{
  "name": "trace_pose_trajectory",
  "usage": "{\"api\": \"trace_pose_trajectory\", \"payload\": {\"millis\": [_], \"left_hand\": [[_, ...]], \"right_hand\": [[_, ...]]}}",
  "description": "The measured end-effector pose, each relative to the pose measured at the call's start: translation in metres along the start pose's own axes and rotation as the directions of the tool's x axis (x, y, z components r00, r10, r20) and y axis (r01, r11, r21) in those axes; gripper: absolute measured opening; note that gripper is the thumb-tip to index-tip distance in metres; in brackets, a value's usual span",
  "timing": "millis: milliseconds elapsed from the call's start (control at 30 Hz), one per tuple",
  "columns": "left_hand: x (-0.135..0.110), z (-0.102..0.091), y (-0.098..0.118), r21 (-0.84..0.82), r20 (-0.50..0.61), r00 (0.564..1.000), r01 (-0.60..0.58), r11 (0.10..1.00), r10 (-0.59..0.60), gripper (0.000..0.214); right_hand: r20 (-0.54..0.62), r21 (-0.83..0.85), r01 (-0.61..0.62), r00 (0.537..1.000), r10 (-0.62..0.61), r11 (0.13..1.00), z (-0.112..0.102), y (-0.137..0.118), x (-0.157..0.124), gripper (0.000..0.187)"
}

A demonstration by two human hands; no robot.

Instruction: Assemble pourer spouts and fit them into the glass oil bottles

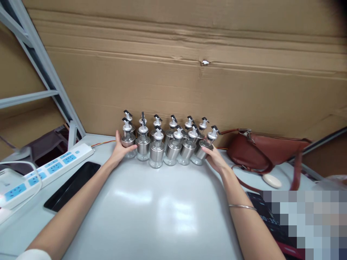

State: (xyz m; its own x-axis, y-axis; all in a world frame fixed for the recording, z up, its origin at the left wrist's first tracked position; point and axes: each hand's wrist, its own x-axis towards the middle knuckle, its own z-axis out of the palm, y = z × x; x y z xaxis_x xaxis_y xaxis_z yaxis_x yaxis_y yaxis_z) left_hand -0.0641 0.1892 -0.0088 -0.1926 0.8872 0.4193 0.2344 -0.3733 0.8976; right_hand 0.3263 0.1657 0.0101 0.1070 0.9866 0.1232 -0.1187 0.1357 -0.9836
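Observation:
Two rows of glass oil bottles (156,151) with brushed metal sleeves, silver pour spouts and black flip levers stand close together at the back of the table. My left hand (120,147) is wrapped round the left end of the group, its thumb across the front left bottle (128,139). At the other end my right hand (214,155) grips the front right bottle (201,151), thumb on its sleeve and fingers mostly hidden behind. Several front bottles on the right lean in the view. The back row is partly covered by the front one.
A cardboard sheet (173,83) rises behind the bottles. On the left lie a white power strip (51,173) and a black phone (73,186) beside a metal frame (46,61). A brown bag (271,151), a cream oval object (271,181) and a dark device (268,209) are on the right.

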Motion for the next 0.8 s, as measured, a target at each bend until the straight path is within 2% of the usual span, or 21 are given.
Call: {"api": "trace_pose_trajectory", "payload": {"millis": [67,133,167,200,233,267,300,333,500,633,700,800], "left_hand": [[-0.009,0.006,0.000,0.056,-0.074,0.997,-0.025,0.998,0.030,0.135],[-0.022,0.016,0.003,0.163,-0.093,0.982,-0.148,0.975,0.165,0.142],[-0.029,0.023,0.005,0.297,-0.051,0.944,-0.297,0.907,0.326,0.139],[-0.035,0.030,0.007,0.419,0.041,0.873,-0.457,0.784,0.487,0.136],[-0.040,0.036,0.009,0.508,0.140,0.790,-0.575,0.642,0.597,0.132],[-0.043,0.043,0.011,0.563,0.218,0.728,-0.638,0.526,0.650,0.128],[-0.045,0.049,0.012,0.580,0.259,0.695,-0.667,0.467,0.671,0.125],[-0.046,0.053,0.012,0.592,0.282,0.680,-0.679,0.435,0.677,0.121],[-0.038,0.067,0.011,0.611,0.306,0.682,-0.676,0.412,0.665,0.101],[-0.037,0.069,0.009,0.626,0.312,0.690,-0.667,0.405,0.654,0.094],[-0.040,0.067,0.009,0.623,0.312,0.689,-0.668,0.406,0.655,0.092],[-0.046,0.062,0.009,0.594,0.316,0.665,-0.695,0.406,0.676,0.085]], "right_hand": [[-0.007,0.030,-0.003,1.000,0.003,1.000,-0.002,-0.001,0.001,0.066],[-0.013,0.063,-0.013,1.000,0.014,0.998,-0.002,-0.002,0.001,0.069],[-0.016,0.076,-0.023,1.000,0.024,0.997,-0.002,-0.003,0.002,0.074],[-0.020,0.086,-0.033,0.999,0.035,0.996,-0.002,-0.003,0.002,0.078],[-0.025,0.090,-0.042,0.999,0.045,0.995,-0.001,-0.004,0.002,0.081],[-0.032,0.090,-0.049,0.998,0.052,0.995,-0.001,-0.004,0.002,0.082],[-0.041,0.086,-0.052,0.998,0.056,0.995,0.000,-0.004,0.003,0.081],[-0.053,0.078,-0.051,0.997,0.055,0.996,0.002,-0.004,0.003,0.079],[-0.166,0.000,-0.001,0.986,0.001,1.000,0.009,-0.004,0.003,0.056],[-0.311,-0.109,0.103,0.941,-0.132,0.989,0.016,-0.011,0.005,0.054],[-0.421,-0.187,0.184,0.872,-0.248,0.965,0.022,-0.022,0.003,0.058],[-0.546,-0.343,0.319,0.698,-0.463,0.884,0.040,-0.046,-0.010,0.061]]}}
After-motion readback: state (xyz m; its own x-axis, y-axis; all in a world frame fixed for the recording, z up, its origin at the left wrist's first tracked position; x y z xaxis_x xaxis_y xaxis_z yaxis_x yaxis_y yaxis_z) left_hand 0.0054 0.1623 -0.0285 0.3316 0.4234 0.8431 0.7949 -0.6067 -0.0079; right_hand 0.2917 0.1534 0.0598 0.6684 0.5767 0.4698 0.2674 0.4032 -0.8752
